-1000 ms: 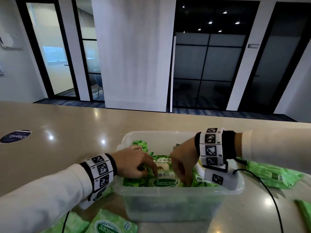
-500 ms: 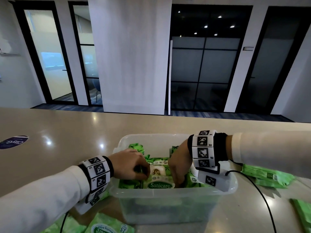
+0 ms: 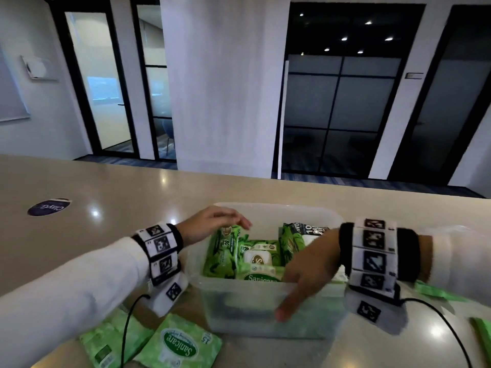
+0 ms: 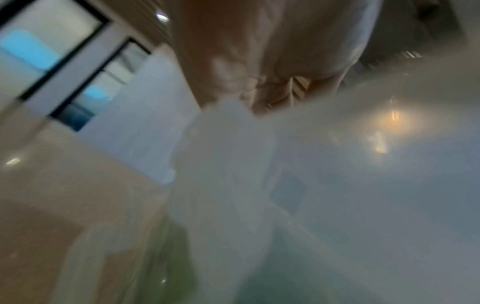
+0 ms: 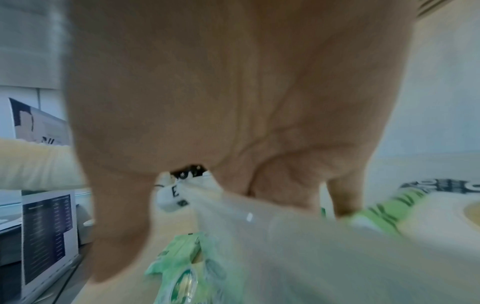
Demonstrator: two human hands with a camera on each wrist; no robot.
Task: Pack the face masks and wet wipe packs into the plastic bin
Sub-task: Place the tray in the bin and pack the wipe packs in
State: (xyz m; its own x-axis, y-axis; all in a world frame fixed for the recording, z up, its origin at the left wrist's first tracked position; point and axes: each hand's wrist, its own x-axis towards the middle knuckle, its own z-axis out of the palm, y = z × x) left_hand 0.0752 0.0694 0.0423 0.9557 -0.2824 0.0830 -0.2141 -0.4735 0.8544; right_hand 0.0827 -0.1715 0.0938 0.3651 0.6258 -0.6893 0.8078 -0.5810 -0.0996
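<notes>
Centrally on the table (image 3: pixel 106 187), the plastic bin (image 3: pixel 239 309) holds green wet wipe packs (image 3: pixel 260 258). The left hand (image 3: pixel 210 224), fingers relaxed and holding nothing, reaches over an upright pack (image 3: pixel 221 253) at the bin's 9 o'clock. The right hand (image 3: pixel 310 264) straddles the 5 o'clock rim, thumb outside; I cannot tell whether it grips.

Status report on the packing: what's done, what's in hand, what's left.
Done: several green wipe packs lie in the plastic bin, with a black-labelled pack at its right. In hand: the left hand touches an upright pack; the right hand rests over the front rim. Left: two packs on the table front-left, and loose packs at right.
</notes>
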